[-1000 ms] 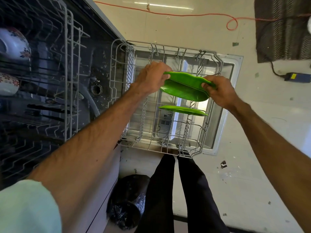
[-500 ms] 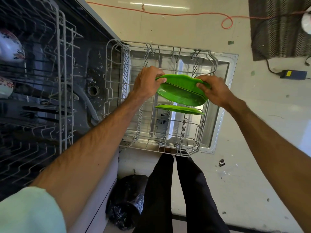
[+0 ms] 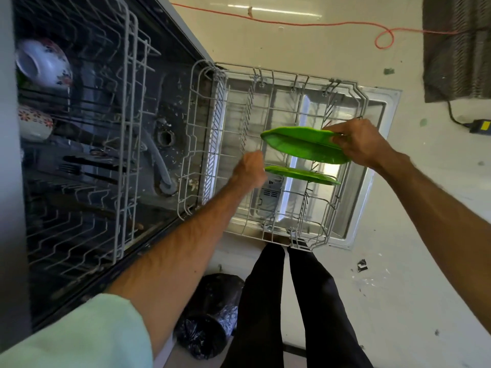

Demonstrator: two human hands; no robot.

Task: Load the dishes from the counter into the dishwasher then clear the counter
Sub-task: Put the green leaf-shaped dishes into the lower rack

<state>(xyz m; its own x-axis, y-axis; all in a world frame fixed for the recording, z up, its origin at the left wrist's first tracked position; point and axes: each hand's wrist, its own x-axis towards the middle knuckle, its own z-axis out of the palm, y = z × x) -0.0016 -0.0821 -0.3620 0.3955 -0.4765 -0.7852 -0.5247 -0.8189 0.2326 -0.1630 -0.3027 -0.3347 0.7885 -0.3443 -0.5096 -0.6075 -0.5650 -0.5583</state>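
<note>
Likely light, stiff and slick, the green plate (image 3: 300, 146) suits the right hand's (image 3: 357, 143) rim pinch; the blurred left hand's (image 3: 251, 168) state is unclear.

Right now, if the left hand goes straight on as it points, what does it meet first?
Likely the free end of the held green plate, which the right hand grips. The left hand is blurred and depth unclear, so it may pass below.

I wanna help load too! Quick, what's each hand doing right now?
Left hand: blurred, fingers turned away, cannot tell.
Right hand: holding the upper green plate by its edge.
</note>
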